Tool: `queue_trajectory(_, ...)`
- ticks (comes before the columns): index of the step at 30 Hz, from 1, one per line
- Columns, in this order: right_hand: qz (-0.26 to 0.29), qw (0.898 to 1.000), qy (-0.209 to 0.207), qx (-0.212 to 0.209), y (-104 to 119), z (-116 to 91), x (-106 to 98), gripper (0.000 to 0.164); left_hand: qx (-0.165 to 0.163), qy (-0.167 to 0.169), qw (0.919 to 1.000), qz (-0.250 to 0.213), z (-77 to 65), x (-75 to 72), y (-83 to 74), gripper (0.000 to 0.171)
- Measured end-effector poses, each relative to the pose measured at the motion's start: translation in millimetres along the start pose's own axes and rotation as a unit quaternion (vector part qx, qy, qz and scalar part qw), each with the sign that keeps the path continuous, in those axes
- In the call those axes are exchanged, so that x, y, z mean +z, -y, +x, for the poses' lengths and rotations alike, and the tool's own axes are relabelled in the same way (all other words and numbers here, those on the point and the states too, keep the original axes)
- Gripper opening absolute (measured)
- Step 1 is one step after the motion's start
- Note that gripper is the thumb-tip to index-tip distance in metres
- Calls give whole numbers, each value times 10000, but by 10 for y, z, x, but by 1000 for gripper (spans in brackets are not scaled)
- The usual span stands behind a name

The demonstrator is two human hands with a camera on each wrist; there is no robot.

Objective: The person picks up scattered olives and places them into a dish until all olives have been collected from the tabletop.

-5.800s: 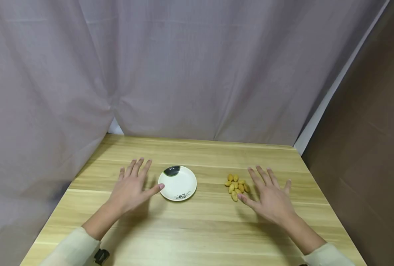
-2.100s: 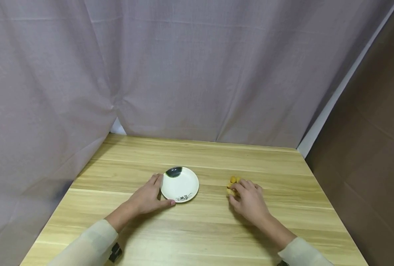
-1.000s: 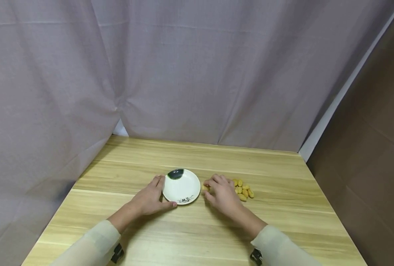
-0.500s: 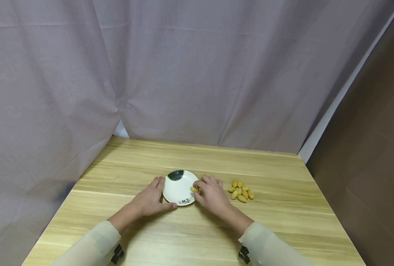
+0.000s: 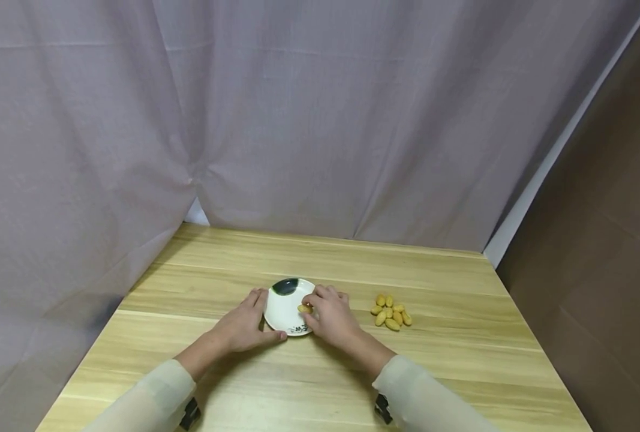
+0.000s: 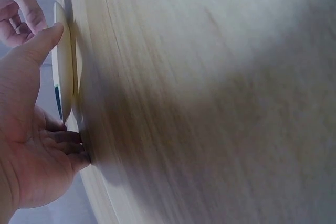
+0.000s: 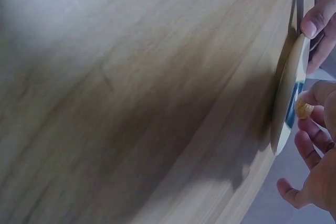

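A small round white plate [image 5: 284, 310] with a dark patch and a black floral print sits on the wooden table. My left hand [image 5: 242, 324] holds its left side, thumb at the near rim and fingers at the far left rim. Over the plate's right part, my right hand [image 5: 330, 316] pinches a yellow-brown oval piece [image 7: 303, 108], like a nut or dried fruit, between thumb and fingers. Part of the plate's right rim is hidden behind this hand in the head view. To the right lies a cluster of several similar oval pieces [image 5: 390, 313].
The wood-grain table [image 5: 298, 384] runs back to a grey-mauve curtain [image 5: 298, 120]. A brown panel [image 5: 595, 240] stands along the right side. Dark devices are strapped at both wrists, below the pale sleeves [image 5: 152, 393].
Both hands were spread apart at first. The left came to the plate's rim and stayed. The right took one oval piece from the cluster and carried it left over the plate.
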State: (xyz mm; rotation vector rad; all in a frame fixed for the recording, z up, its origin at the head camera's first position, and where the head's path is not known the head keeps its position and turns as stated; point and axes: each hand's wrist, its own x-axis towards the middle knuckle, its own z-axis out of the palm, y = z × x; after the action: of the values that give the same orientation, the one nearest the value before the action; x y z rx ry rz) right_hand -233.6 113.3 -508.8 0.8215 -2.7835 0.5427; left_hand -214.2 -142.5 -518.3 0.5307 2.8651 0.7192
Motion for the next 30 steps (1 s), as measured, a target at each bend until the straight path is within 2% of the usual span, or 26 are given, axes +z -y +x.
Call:
queue_trajectory(13, -297, 9994, 130, -85, 48, 77, 85, 20, -45, 56, 10000, 13, 5, 49, 27, 124)
queue_trajectory(19, -488, 9986, 143, -118, 51, 117, 109, 19, -31, -17, 10000, -67, 24, 66, 43, 124)
queue_trajectory(30, -582, 9980, 177, -189, 47, 139, 127, 17, -39, 25, 10000, -67, -10, 13, 20, 124)
